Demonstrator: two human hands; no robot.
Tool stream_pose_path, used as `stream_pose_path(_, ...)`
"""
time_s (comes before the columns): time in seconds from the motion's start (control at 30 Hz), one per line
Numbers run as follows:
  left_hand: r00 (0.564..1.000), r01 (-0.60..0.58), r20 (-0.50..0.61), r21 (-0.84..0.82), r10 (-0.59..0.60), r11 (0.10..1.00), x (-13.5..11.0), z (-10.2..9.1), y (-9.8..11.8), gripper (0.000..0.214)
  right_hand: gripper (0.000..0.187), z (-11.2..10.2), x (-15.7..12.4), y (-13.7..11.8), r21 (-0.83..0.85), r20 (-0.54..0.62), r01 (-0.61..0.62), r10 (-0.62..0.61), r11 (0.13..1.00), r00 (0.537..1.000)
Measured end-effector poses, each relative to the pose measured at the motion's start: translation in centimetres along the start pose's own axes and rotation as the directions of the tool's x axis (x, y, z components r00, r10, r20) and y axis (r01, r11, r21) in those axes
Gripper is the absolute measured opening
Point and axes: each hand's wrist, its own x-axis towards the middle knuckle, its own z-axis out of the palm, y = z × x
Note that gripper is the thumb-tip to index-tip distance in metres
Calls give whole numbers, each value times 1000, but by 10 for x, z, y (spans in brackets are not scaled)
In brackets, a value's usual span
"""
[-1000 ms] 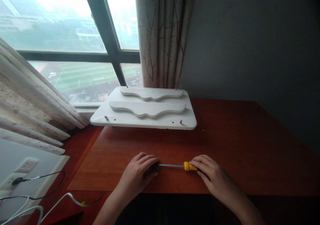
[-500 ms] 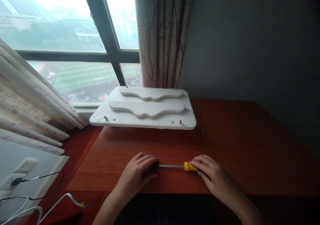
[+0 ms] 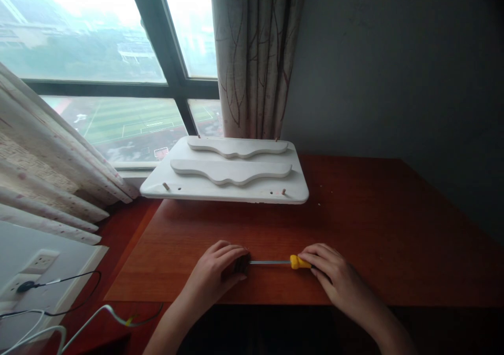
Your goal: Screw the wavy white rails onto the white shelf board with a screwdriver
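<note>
A screwdriver with a yellow handle and a thin metal shaft lies level near the table's front edge. My right hand is closed around the back of its handle, covering most of it. At the tip end, my left hand is curled over a small dark object, mostly hidden by the fingers. The shaft runs up to this object; whether the tip sits inside it I cannot tell.
Beyond the hands, a white board carries two wavy-edged white pieces and short wooden dowels. All this stands on the reddish-brown table. A window, curtains and a grey wall are behind; cables and sockets are at left.
</note>
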Motion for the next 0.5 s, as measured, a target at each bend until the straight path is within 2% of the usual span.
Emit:
stream_pose_path(0.33, 1000, 4, 22, 38, -5, 999, 1, -1, 6, 40, 48, 4, 2, 0, -36, -30, 21, -22, 999, 999)
stream_pose_path(0.5, 999, 41, 20, 31, -42, 999, -2, 1, 9, 42, 41, 2, 1, -8, -58, -36, -12, 9, 998, 999)
